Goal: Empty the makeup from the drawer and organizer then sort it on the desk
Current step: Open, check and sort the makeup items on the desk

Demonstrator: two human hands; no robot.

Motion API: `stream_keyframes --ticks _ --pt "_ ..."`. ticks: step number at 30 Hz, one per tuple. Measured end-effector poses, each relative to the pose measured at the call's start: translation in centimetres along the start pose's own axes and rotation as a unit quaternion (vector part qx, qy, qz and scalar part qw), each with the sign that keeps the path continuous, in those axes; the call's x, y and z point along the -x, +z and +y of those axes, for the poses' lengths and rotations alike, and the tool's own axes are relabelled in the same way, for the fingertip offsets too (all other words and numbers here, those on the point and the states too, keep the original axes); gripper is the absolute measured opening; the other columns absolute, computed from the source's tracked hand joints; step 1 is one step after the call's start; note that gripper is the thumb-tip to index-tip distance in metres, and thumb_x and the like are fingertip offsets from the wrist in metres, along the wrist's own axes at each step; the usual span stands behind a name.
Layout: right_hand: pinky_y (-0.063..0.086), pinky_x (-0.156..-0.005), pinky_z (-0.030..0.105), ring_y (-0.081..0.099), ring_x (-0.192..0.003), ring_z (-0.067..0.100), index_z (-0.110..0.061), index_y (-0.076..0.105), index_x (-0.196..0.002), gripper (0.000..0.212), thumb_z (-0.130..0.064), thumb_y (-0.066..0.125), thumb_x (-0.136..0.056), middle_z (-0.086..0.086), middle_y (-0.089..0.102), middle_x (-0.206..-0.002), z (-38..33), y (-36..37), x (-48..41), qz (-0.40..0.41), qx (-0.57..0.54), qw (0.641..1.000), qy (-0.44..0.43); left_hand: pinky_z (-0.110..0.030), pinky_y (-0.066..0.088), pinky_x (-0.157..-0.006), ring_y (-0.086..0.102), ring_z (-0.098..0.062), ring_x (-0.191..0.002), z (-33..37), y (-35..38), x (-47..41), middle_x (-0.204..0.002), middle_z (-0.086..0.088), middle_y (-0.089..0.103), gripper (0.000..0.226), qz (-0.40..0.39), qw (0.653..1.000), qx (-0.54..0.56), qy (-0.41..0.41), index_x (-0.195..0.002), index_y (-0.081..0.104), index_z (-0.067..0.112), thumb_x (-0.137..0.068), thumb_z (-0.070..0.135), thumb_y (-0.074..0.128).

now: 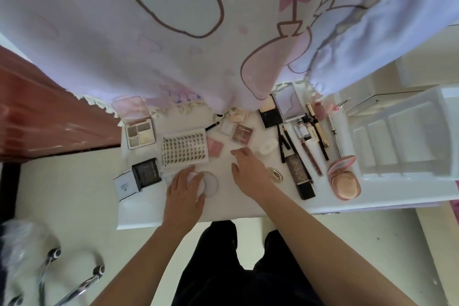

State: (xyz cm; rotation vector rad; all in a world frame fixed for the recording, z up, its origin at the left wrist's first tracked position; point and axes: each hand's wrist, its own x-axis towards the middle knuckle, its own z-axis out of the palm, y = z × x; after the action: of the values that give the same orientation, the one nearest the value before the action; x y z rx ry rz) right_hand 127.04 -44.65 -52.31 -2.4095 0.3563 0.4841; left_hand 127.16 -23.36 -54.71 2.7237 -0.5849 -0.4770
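Head view: makeup lies spread across the white desk (pixel 139 216), both hands over it.
Just nearside of the lash tray (pixel 185 149), the left hand (pixel 185 189) cups a round compact (pixel 212 185); right of the tray, the right hand (pixel 250 169) hovers, fingers spread, holding nothing.

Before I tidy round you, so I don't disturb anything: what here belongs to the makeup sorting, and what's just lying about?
Job: lash tray, eyeshadow palette, pencils, powder compact, round case held by left hand, organizer.
Lying about: curtain, chair legs.
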Motion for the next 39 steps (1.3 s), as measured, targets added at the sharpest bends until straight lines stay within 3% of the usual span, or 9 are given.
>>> stream_keyframes --ticks 3,8,13,17,23,28,30,33,39 --pt "0.047 -0.071 0.038 0.062 -0.108 0.034 -0.014 0.042 -0.144 0.046 -0.008 0.047 -0.098 0.003 0.036 -0.152 -1.4 0.0 -3.0 0.013 0.077 0.996 -0.029 -0.054 0.05 -0.095 0.045 -0.038 -0.127 -1.7 -0.7 -0.4 -0.139 -0.014 0.05 0.065 0.0 1.0 0.018 0.009 -0.128 0.05 0.023 -0.072 0.018 0.082" --pt "0.052 -0.081 0.042 0.055 -0.119 0.033 -0.01 0.034 -0.148 0.066 0.0 0.061 -0.088 0.005 0.024 -0.16 -4.2 -0.9 -8.1 -0.024 0.182 0.981 -0.059 -0.05 0.046 -0.101 0.042 -0.035 -0.127 -3.5 -1.0 -0.8 -0.14 -0.014 0.048 0.063 -0.012 0.999 0.028 0.026 -0.128 0.053 0.022 -0.073 0.022 0.083" --pt "0.047 -0.072 0.039 0.06 -0.109 0.029 -0.007 0.053 -0.125 0.038 -0.008 0.062 -0.088 0.01 0.047 -0.128 -6.4 -0.7 -10.4 -0.019 0.257 0.964 -0.068 -0.047 0.044 -0.101 0.041 -0.032 -0.128 -4.2 -0.8 -0.9 -0.14 -0.012 0.048 0.061 -0.02 0.998 0.032 0.042 -0.128 0.055 0.023 -0.073 0.024 0.082" --pt "0.042 -0.066 0.035 0.063 -0.104 0.027 -0.006 0.052 -0.124 0.042 -0.01 0.068 -0.085 0.01 0.051 -0.123 -7.3 -0.7 -10.3 0.0 0.278 0.96 -0.045 -0.048 0.044 -0.102 0.045 -0.035 -0.128 -4.6 -1.3 -1.2 -0.14 -0.011 0.049 0.059 -0.027 0.998 0.026 0.043 -0.129 0.056 0.023 -0.076 0.028 0.081" --pt "0.048 -0.072 0.038 0.065 -0.096 0.031 -0.007 0.055 -0.117 0.03 -0.031 0.042 -0.105 0.011 0.064 -0.108 -7.0 -2.6 -6.2 0.062 0.035 0.995 0.072 -0.047 0.035 -0.113 0.038 -0.033 -0.136 -4.1 -2.4 -1.5 -0.146 -0.011 0.044 0.06 -0.073 0.996 0.048 0.013 -0.135 0.055 0.021 -0.081 0.031 0.077" --pt "0.049 -0.07 0.029 0.061 -0.075 0.014 -0.015 0.062 -0.107 0.023 -0.033 0.048 -0.104 -0.001 0.07 -0.087 -5.1 -3.3 0.1 0.07 -0.276 0.95 0.126 -0.043 0.04 -0.106 0.047 -0.027 -0.128 -1.9 -4.5 -2.3 -0.135 -0.007 0.054 0.055 0.006 0.994 0.102 -0.049 -0.131 0.059 0.019 -0.089 0.054 0.056" --pt "0.047 -0.06 0.018 0.054 -0.061 0.008 -0.015 0.064 -0.103 0.021 -0.031 0.05 -0.103 -0.004 0.067 -0.079 -4.7 -3.8 2.6 0.068 -0.37 0.916 0.139 -0.032 0.046 -0.094 0.055 -0.02 -0.114 0.7 -6.5 -3.0 -0.128 -0.006 0.06 0.043 0.066 0.961 0.24 -0.119 -0.129 0.06 0.014 -0.099 0.043 0.053" --pt "0.044 -0.056 0.012 0.051 -0.056 0.005 -0.013 0.066 -0.102 0.022 -0.029 0.052 -0.103 -0.003 0.065 -0.074 -4.3 -4.6 5.3 0.073 -0.416 0.898 0.123 -0.024 0.049 -0.077 0.062 -0.011 -0.093 5.1 -10.2 -4.0 -0.115 -0.001 0.069 0.024 0.08 0.843 0.479 -0.231 -0.114 0.065 0.021 -0.104 0.032 0.045" --pt "0.047 -0.064 0.023 0.053 -0.059 0.008 -0.018 0.068 -0.095 0.019 -0.031 0.055 -0.102 -0.007 0.063 -0.067 -3.4 -7.2 8.3 0.066 -0.413 0.906 0.073 -0.03 0.048 -0.071 0.064 -0.014 -0.082 10.5 -13.0 -4.3 -0.102 -0.005 0.076 0.021 0.047 0.724 0.659 -0.198 -0.103 0.073 0.017 -0.099 0.029 0.056"
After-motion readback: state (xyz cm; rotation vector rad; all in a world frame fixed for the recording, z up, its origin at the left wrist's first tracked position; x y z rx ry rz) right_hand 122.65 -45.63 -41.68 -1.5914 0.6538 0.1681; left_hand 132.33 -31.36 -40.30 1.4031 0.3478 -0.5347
